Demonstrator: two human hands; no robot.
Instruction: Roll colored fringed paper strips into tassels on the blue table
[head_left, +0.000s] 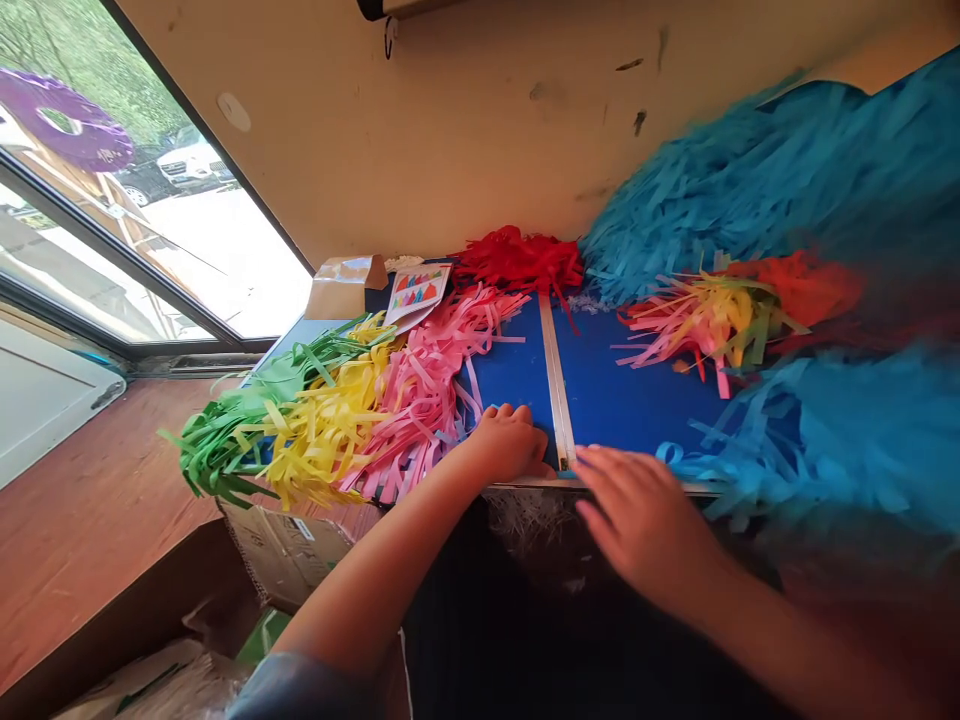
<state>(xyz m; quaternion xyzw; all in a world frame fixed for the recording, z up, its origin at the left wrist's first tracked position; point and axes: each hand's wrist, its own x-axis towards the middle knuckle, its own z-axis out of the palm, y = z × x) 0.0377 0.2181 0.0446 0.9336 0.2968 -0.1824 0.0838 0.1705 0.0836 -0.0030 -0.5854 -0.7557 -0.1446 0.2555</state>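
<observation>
My left hand (pixel 511 442) rests knuckles-up on the near edge of a blue table (pixel 622 400), fingers curled under; whatever it may hold is hidden. It lies beside a pile of pink fringed paper strips (pixel 427 390). My right hand (pixel 637 510) hovers at the table's front edge, fingers stretched out and slightly blurred, holding nothing, close to a heap of light blue fringed paper (pixel 817 450). A metal strip (pixel 555 380) runs between the two hands.
Yellow fringe (pixel 330 430) and green fringe (pixel 247 420) lie left of the pink. Red fringe (pixel 517 260), a mixed-colour bundle (pixel 705 320) and a large blue mass (pixel 787 180) sit at the back. A printed card (pixel 416 290), brown box (pixel 345 285), window (pixel 112 200), cartons (pixel 292 550) below.
</observation>
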